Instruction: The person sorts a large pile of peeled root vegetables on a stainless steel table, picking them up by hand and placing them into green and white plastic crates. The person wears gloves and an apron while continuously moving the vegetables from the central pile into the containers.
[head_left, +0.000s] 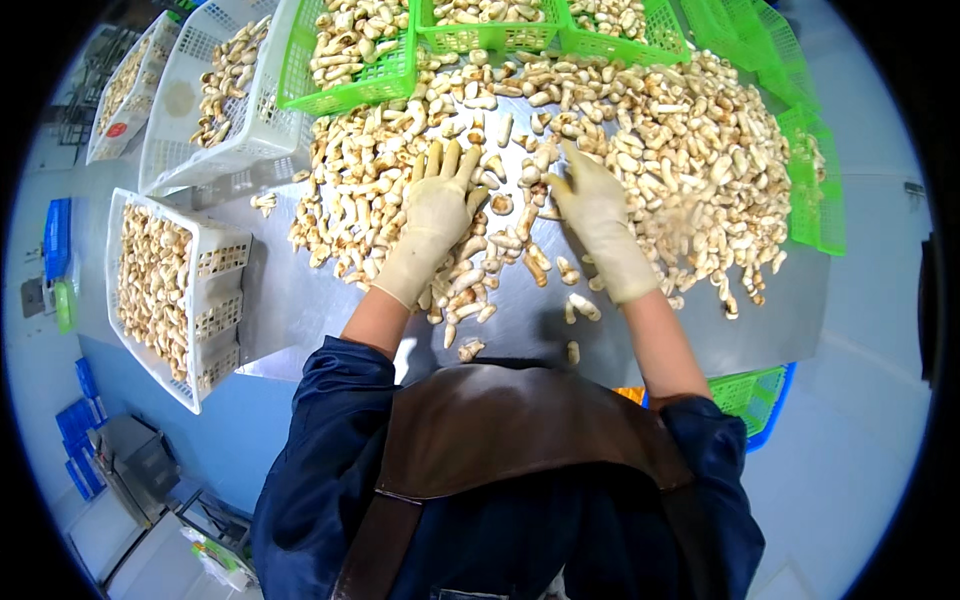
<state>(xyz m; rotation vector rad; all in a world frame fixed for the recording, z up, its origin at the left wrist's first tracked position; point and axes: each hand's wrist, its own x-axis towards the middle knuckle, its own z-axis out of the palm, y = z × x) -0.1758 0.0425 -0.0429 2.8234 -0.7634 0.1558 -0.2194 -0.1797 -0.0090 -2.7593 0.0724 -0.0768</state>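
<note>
My left hand (442, 199), in a pale rubber glove, lies palm down on the left heap of mushrooms (360, 187), its fingers spread and nothing seen in them. My right hand (595, 201), gloved likewise, is beside the inner edge of the right heap of mushrooms (705, 142). Its thumb and a finger stand apart, close to a few pale mushrooms (536, 166); the other fingers are hard to make out. Between the hands, loose mushrooms are scattered over the steel table (536, 307). One mushroom (501, 203) shows its round brownish end just right of my left thumb.
A white crate (217, 300) full of mushrooms stands at the table's left edge. Behind it is another white crate (169, 142), partly filled. Green baskets (349, 96) with mushrooms line the far side. A green basket (814, 199) leans at the right edge.
</note>
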